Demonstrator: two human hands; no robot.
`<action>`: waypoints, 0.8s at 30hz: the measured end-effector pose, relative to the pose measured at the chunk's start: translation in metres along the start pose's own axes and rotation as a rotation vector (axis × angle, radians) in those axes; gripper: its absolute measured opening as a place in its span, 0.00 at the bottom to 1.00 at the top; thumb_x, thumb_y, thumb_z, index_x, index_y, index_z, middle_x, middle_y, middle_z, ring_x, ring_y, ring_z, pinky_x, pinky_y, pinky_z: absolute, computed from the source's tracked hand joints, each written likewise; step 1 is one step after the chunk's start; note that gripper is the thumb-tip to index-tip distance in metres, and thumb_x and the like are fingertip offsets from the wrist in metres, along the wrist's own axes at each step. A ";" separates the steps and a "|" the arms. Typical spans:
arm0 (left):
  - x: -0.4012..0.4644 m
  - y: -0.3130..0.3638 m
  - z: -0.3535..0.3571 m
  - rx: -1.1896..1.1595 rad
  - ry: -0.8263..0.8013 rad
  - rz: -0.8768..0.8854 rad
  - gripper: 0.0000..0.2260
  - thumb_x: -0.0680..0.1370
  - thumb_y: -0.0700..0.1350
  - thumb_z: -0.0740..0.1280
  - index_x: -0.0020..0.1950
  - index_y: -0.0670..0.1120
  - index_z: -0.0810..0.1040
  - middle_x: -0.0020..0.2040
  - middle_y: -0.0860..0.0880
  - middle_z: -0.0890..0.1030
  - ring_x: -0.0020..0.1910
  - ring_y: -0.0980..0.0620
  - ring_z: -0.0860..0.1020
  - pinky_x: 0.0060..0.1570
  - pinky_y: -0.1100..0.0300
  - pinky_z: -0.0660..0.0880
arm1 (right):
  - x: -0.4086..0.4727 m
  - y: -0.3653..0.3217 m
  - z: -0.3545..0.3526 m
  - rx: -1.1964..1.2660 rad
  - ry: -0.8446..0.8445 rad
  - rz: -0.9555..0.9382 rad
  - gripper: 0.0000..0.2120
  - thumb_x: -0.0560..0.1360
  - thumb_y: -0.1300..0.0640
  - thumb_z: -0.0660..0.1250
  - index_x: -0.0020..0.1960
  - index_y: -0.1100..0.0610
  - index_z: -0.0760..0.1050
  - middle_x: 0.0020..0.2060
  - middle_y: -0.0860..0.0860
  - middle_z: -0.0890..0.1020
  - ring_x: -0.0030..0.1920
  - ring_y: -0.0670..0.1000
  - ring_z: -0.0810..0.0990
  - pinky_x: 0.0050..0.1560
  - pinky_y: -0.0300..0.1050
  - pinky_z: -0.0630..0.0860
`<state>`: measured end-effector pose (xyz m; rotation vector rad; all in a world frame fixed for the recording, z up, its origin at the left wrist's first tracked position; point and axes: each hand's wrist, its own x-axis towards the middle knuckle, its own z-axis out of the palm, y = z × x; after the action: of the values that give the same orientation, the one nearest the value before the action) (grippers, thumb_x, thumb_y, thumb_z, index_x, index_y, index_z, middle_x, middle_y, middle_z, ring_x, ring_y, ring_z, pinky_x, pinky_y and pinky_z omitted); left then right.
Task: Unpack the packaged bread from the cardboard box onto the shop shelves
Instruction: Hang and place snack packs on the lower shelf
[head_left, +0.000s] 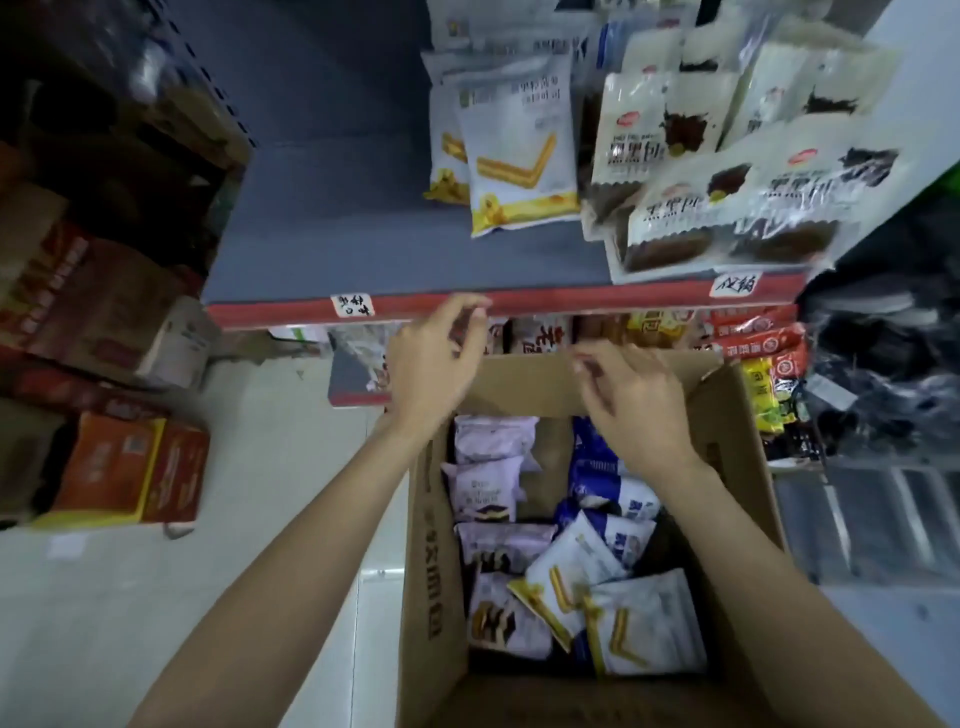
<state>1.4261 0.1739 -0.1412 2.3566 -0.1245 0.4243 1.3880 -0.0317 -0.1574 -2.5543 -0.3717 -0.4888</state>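
Before the shelf (363, 260), left hand (434, 358) and right hand (631, 400) hover loose-fingered, empty

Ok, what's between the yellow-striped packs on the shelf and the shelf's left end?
Nothing: in the head view, the grey shelf is bare left of the yellow-striped packs.

The cardboard box (436, 571) runs off the bottom edge; packets on the lower shelf (358, 384) sit half-hidden.

The cardboard box (436, 571) sits before the shelf (337, 249). Bread packets (524, 156) stand on the shelf's right; more packets (644, 623) lie in the box
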 end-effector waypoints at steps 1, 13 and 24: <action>-0.021 -0.001 0.002 0.029 -0.026 0.014 0.14 0.78 0.52 0.58 0.52 0.50 0.81 0.31 0.50 0.81 0.26 0.52 0.77 0.28 0.56 0.74 | -0.025 0.008 -0.003 0.000 -0.048 0.029 0.08 0.76 0.56 0.61 0.47 0.58 0.78 0.33 0.53 0.80 0.33 0.54 0.78 0.33 0.46 0.75; -0.218 -0.060 0.140 0.108 -0.875 -0.320 0.18 0.77 0.46 0.66 0.66 0.46 0.72 0.60 0.47 0.78 0.59 0.49 0.77 0.53 0.58 0.74 | -0.220 0.121 0.045 -0.220 -0.980 0.208 0.14 0.77 0.56 0.60 0.62 0.55 0.71 0.59 0.53 0.75 0.61 0.55 0.71 0.58 0.49 0.70; -0.297 -0.084 0.231 0.384 -0.968 -0.401 0.28 0.76 0.51 0.67 0.72 0.44 0.61 0.69 0.40 0.65 0.62 0.38 0.72 0.54 0.48 0.73 | -0.259 0.157 0.107 -0.592 -1.452 0.131 0.25 0.76 0.53 0.62 0.71 0.54 0.60 0.69 0.56 0.68 0.71 0.57 0.61 0.70 0.59 0.54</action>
<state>1.2256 0.0689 -0.4529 2.6654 -0.0101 -0.9789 1.2392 -0.1496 -0.4165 -2.9842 -0.5555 1.6223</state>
